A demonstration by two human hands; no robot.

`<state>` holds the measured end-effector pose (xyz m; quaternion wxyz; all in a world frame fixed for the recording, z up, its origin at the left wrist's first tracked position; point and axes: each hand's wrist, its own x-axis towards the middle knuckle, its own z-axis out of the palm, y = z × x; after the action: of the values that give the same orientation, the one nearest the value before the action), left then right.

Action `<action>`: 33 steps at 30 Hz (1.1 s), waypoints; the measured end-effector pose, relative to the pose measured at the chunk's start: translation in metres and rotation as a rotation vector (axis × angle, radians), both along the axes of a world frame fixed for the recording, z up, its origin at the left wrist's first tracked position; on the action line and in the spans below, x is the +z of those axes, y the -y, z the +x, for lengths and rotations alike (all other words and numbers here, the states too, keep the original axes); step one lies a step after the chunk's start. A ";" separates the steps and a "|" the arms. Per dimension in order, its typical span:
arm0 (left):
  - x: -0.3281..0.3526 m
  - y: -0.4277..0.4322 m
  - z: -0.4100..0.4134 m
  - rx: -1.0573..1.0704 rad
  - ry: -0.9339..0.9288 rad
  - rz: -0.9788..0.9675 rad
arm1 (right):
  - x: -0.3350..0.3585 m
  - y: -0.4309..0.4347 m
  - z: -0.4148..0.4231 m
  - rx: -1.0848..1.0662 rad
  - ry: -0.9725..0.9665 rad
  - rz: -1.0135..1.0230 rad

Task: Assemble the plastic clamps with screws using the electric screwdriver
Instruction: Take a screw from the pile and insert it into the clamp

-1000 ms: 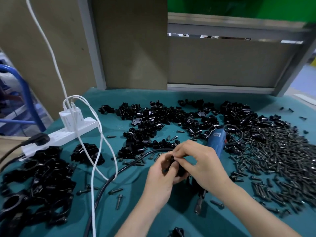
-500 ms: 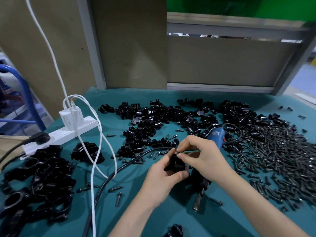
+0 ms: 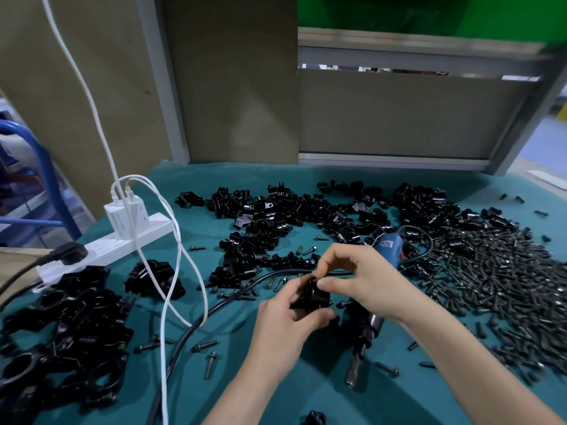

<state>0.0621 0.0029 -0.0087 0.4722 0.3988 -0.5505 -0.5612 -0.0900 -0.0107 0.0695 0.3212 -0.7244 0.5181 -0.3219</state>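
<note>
The left hand curls around a black plastic clamp and holds it just above the table, tilted toward the person, probably so the screw hole faces the other hand. The right hand comes in from above, with thumb and forefinger pinched at the clamp's upper edge and the other fingers loosely bent. It looks like a screw being started by hand, though whether one sits between the fingertips is too small to tell. The electric screwdriver lies untouched on the table just beneath the right wrist, bit end toward the person. That seems a handy spot for the right hand to drop onto once the screw is seated. The heap of screws spreads to the right, on the side of the hand that picks them. The loose clamp parts lie beyond the hands, within reach of either. A pile of larger black clamps sits well apart at the left edge, apparently finished pieces kept away from the raw stock. The power strip sits at the far left, its cables trailing across the table.
</note>
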 end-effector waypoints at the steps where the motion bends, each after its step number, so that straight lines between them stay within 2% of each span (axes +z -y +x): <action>1: 0.001 -0.001 0.000 0.007 0.030 -0.025 | 0.001 0.000 0.000 0.001 0.000 -0.004; 4: 0.003 -0.003 0.001 0.009 0.099 -0.086 | 0.000 -0.001 0.000 -0.038 -0.014 -0.045; 8: 0.009 -0.007 0.003 0.048 0.202 -0.136 | 0.001 -0.002 -0.004 -0.025 0.088 -0.023; 13: 0.015 -0.010 0.005 0.110 0.219 -0.179 | 0.003 -0.002 -0.011 0.021 0.181 0.016; 17: 0.013 -0.008 0.006 0.121 0.162 -0.156 | 0.004 -0.002 -0.014 0.043 0.291 0.022; 27: 0.010 -0.008 0.008 0.101 0.165 -0.147 | 0.006 -0.004 -0.012 0.078 0.247 0.067; 33: 0.011 -0.007 0.007 0.101 0.167 -0.131 | 0.005 -0.005 -0.007 0.051 0.174 0.009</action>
<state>0.0693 0.0102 0.0026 0.4773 0.4397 -0.6026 -0.4644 -0.0966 -0.0058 0.0744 0.3765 -0.7052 0.4709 -0.3730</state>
